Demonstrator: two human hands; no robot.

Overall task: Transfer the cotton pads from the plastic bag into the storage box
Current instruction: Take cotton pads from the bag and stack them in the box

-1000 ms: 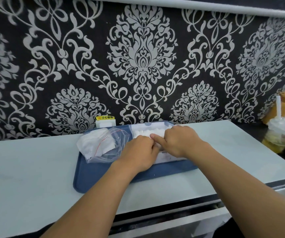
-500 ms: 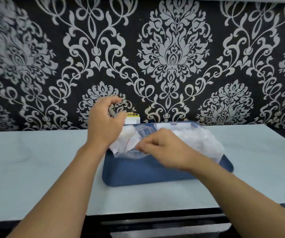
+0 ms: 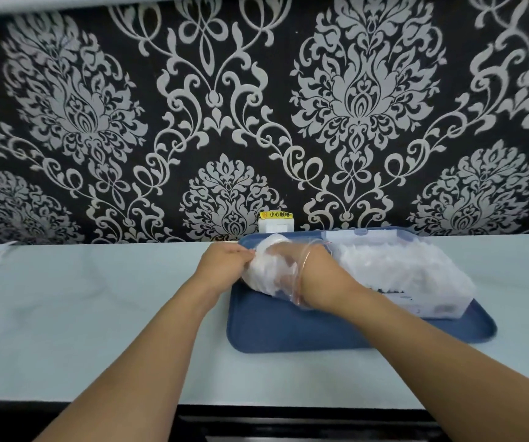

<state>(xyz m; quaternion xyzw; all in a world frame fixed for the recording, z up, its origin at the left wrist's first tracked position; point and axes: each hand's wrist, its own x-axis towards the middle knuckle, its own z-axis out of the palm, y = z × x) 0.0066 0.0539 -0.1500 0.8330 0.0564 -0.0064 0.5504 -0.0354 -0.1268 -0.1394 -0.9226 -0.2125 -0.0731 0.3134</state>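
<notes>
Blue tray (image 3: 288, 333), white cotton pads (image 3: 394, 269), pale counter (image 3: 97, 314), black-and-silver damask wallpaper (image 3: 288, 106)

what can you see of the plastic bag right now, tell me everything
The plastic bag is clear, thin and crumpled, lying on the blue tray left of the storage box. White cotton pads show through it. The left hand grips its left end; the right hand is pushed inside its open mouth.

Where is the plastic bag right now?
In the head view the plastic bag sits at the left end of the blue tray, just left of the storage box; the left hand grips its outside and the right hand is inside it.
</notes>
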